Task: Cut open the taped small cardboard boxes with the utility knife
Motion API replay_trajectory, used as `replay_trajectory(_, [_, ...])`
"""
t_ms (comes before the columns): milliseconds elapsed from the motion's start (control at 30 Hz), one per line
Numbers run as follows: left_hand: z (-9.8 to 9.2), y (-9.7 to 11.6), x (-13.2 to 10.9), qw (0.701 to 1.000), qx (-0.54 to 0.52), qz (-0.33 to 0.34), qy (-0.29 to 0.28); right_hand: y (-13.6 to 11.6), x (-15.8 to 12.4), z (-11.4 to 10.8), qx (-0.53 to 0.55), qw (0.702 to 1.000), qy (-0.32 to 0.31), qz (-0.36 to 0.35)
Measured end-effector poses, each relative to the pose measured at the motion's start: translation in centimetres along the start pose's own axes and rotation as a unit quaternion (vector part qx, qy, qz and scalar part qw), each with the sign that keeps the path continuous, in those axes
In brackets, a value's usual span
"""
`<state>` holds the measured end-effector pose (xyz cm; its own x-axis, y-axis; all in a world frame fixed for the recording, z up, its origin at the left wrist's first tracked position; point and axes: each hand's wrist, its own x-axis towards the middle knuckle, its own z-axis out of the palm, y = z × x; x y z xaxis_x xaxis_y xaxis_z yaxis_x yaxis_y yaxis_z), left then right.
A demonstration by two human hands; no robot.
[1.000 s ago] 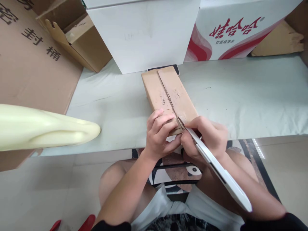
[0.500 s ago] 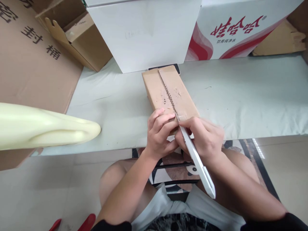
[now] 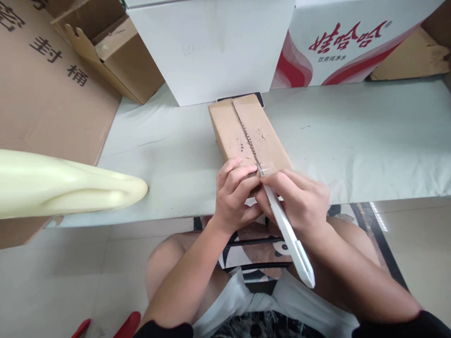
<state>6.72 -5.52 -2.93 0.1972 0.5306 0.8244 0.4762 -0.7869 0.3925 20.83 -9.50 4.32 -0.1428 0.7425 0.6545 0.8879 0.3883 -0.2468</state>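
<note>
A small brown cardboard box lies on the cloth-covered table in front of me, with a ragged slit running along its top seam. My left hand grips the box's near end, fingers resting on top and thumb lower down at the front. In my right hand is a white utility knife, its blade end at the near part of the seam, close to my left fingertips. The knife's handle slants back towards my lap. Both thumbs and the box's near face are partly hidden.
Behind the box stand a white carton and a red-and-white carton. A dark flat object peeks out between. At left are a large brown carton, an open brown box and a pale yellow smooth object jutting over the table.
The knife and my right hand have shifted very slightly at the near end of the seam. My left hand and the box look almost the same.
</note>
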Motion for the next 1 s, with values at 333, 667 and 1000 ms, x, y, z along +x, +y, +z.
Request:
replay_trajectory(333, [-0.01, -0.02, 0.19, 1.000, 0.007, 0.014, 0.005, -0.69, 0.25, 0.35, 0.011, 0.999, 0.007, 0.043])
replay_trajectory(667, [-0.23, -0.16, 0.22, 1.000, -0.009, 0.021, -0.013, -0.29, 0.19, -0.21, 0.053, 0.998, 0.007, 0.042])
replay_trajectory(1000, [-0.19, 0.05, 0.16, 1.000, -0.009, 0.006, -0.011, -0.01, -0.31, 0.27, 0.090, 0.995, 0.038, 0.030])
